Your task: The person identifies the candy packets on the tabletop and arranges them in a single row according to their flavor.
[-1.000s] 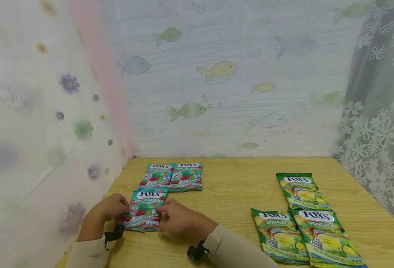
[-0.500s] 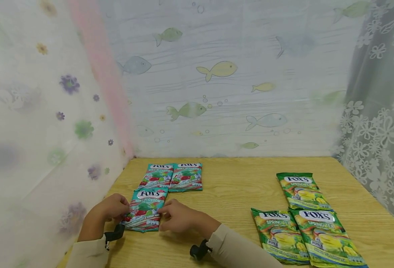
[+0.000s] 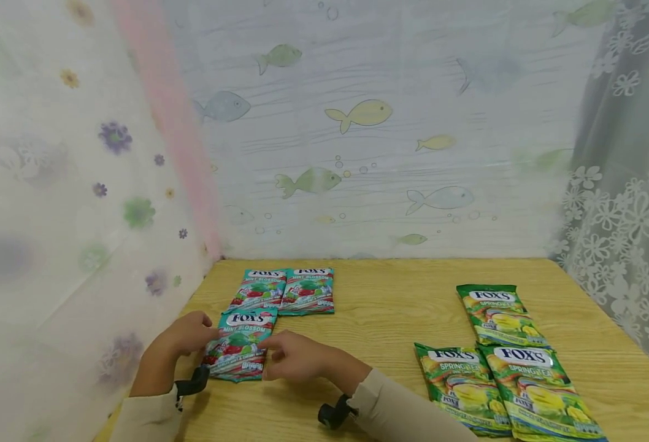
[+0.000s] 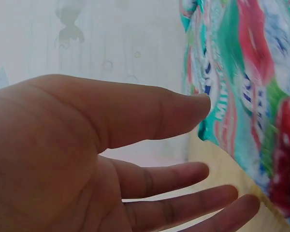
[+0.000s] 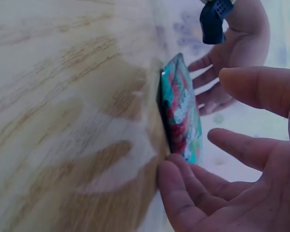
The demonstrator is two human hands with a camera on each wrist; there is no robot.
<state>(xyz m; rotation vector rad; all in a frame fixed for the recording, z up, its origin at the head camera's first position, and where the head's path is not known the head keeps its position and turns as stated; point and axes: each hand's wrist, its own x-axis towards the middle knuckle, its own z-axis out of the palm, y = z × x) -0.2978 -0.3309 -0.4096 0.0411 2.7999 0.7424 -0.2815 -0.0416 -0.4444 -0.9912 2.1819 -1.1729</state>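
A teal candy packet marked Mint Blossom [image 3: 238, 347] lies flat on the table between my two hands. My left hand [image 3: 180, 344] is at its left edge; in the left wrist view the thumb [image 4: 154, 111] and fingers are straight, gripping nothing. At the right edge is my right hand [image 3: 299, 359]. In the right wrist view its thumb and index finger stand apart, and the lower fingertips [image 5: 171, 174] are close by the packet [image 5: 180, 111]; contact is hard to tell. Two matching teal packets [image 3: 258, 290] [image 3: 308, 291] lie side by side just behind.
On the right of the wooden table [image 3: 380, 313] lie green Spring Tea packets: one at the back [image 3: 501, 316] and two in front [image 3: 462, 390] [image 3: 540, 393]. A flower-printed curtain [image 3: 81, 245] borders the left side, and a fish-printed one [image 3: 380, 153] the back.
My left hand has loosened from the packet's left edge and lifted slightly. My right hand has shifted slightly right. The packets have stayed in place.
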